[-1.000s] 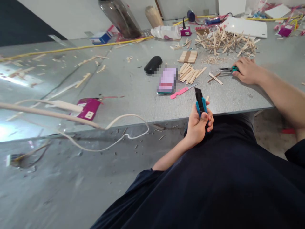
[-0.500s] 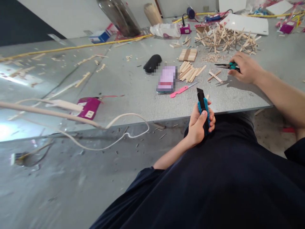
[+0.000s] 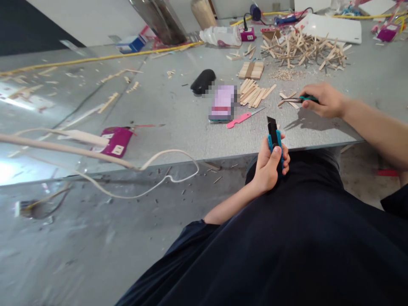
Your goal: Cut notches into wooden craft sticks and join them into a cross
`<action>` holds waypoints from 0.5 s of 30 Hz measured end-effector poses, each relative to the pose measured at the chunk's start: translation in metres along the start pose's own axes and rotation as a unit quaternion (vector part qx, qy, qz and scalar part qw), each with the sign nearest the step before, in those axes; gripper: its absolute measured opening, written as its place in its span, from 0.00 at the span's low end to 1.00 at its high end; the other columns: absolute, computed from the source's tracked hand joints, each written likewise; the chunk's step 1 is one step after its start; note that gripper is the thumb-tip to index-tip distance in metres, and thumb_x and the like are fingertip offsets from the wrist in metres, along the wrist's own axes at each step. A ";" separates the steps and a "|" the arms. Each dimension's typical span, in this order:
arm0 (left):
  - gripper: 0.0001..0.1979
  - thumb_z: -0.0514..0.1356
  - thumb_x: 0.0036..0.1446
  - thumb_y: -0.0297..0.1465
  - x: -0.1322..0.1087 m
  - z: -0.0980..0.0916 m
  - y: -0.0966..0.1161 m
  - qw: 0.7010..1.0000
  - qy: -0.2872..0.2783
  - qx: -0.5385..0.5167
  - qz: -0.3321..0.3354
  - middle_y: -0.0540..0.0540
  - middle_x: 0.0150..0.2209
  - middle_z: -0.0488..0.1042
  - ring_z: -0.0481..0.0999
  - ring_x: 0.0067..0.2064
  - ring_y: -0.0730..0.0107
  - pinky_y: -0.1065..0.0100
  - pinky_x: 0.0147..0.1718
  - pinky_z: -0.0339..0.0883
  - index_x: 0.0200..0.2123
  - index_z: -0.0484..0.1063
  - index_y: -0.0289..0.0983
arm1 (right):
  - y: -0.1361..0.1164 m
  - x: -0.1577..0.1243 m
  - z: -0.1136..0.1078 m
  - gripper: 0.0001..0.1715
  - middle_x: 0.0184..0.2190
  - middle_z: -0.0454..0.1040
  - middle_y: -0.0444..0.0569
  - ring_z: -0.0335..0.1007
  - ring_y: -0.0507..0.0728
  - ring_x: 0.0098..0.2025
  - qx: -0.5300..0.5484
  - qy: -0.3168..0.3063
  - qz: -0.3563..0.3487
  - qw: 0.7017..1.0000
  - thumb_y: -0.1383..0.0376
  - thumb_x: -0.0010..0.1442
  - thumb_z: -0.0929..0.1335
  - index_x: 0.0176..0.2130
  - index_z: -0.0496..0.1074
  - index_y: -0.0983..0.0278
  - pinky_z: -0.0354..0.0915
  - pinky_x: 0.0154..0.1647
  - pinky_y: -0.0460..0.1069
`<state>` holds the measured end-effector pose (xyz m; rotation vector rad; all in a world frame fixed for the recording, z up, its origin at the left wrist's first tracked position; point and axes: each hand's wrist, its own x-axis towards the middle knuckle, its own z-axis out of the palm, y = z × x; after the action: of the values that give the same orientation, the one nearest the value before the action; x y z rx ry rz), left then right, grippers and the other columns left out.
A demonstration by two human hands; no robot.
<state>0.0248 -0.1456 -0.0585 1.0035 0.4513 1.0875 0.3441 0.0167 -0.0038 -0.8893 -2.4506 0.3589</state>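
Note:
My left hand [image 3: 269, 163] is wrapped round a blue and black utility knife [image 3: 274, 137] in front of the table's near edge, its blade end pointing up. A small tip of wood [image 3: 278, 126] shows behind the knife. Over the table, my right hand [image 3: 323, 100] grips pliers with green handles [image 3: 309, 99]. Their long thin jaws point left, over the crossed wooden sticks [image 3: 292, 104]; whether they touch them I cannot tell. A loose pile of flat wooden sticks [image 3: 253, 94] and a pink-handled craft knife [image 3: 239, 120] lie to the left of the pliers.
A large heap of sticks [image 3: 302, 49] lies at the back, near wood crumbs [image 3: 288, 75] and a banded stick bundle [image 3: 251, 70]. Left of these are a phone [image 3: 223, 102] and a black case [image 3: 203, 81]. A white cable [image 3: 159, 182] hangs past the table edge [image 3: 223, 155].
My right hand has moved the pliers left and down, from beside the crossed sticks to over them. My left hand keeps its hold on the utility knife, with a slight shift right.

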 end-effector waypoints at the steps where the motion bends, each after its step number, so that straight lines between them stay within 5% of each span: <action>1: 0.31 0.75 0.76 0.58 0.000 0.001 -0.002 1.000 0.007 0.016 -0.002 0.57 0.38 0.72 0.74 0.29 0.77 0.76 0.23 0.70 0.65 0.71 0.46 | -0.006 0.001 0.003 0.37 0.41 0.82 0.51 0.71 0.62 0.42 0.016 -0.008 -0.010 1.000 0.29 0.85 0.63 0.53 0.77 0.57 0.62 0.46 0.58; 7: 0.35 0.70 0.78 0.61 -0.001 0.003 -0.012 0.995 0.037 0.091 0.017 0.57 0.41 0.74 0.75 0.28 0.80 0.75 0.25 0.76 0.71 0.68 0.47 | -0.035 0.009 0.012 0.36 0.40 0.81 0.50 0.76 0.62 0.41 0.022 -0.045 -0.090 0.995 0.33 0.88 0.60 0.52 0.78 0.58 0.68 0.46 0.56; 15: 0.28 0.68 0.81 0.59 0.000 0.000 -0.015 0.990 0.055 0.125 0.035 0.57 0.42 0.76 0.75 0.27 0.80 0.75 0.24 0.76 0.63 0.67 0.45 | -0.042 0.008 0.007 0.40 0.39 0.80 0.51 0.76 0.63 0.40 0.020 -0.068 -0.062 0.996 0.29 0.85 0.60 0.50 0.77 0.57 0.68 0.46 0.56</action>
<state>0.0326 -0.1471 -0.0717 1.1905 0.6580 1.1726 0.3129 -0.0102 0.0102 -0.7132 -2.5976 0.4357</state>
